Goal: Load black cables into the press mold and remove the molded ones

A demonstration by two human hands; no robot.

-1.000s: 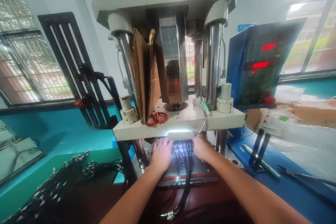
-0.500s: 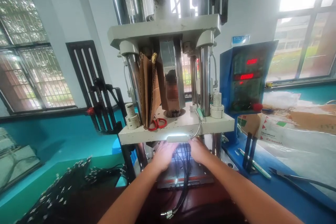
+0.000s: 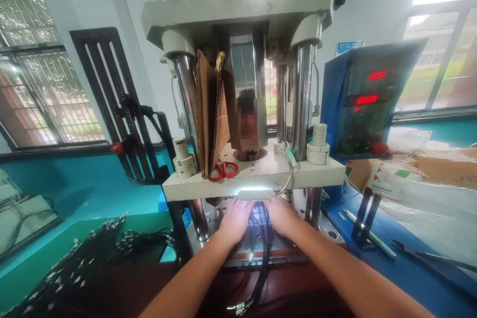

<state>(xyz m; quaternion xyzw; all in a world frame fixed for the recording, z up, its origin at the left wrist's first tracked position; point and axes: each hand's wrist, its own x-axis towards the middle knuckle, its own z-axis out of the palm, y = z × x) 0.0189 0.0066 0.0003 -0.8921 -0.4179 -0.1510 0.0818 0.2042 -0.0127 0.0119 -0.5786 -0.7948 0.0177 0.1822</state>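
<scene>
Two bare hands work side by side beneath the front edge of a press's white plate, their fingertips hidden below a lit lamp bar. The left hand lies palm down with its fingers extended; the right hand angles in from the opposite side. What either grips, and how far its fingers close, cannot be told.

Black cables run through the narrow gap between the hands, across the metal bed and over its front edge, ending in bright metal tips above a dark red surface. Side room is modest: a slim space separates the left hand from the left steel post, and another lies between the right hand and the right post.

Red-handled scissors rest near the white plate's front edge, beside folded cardboard standing toward its left end. On the blue desk at right, pliers lie well apart from the hands, in front of a black upright stand. More cables heap at far left.
</scene>
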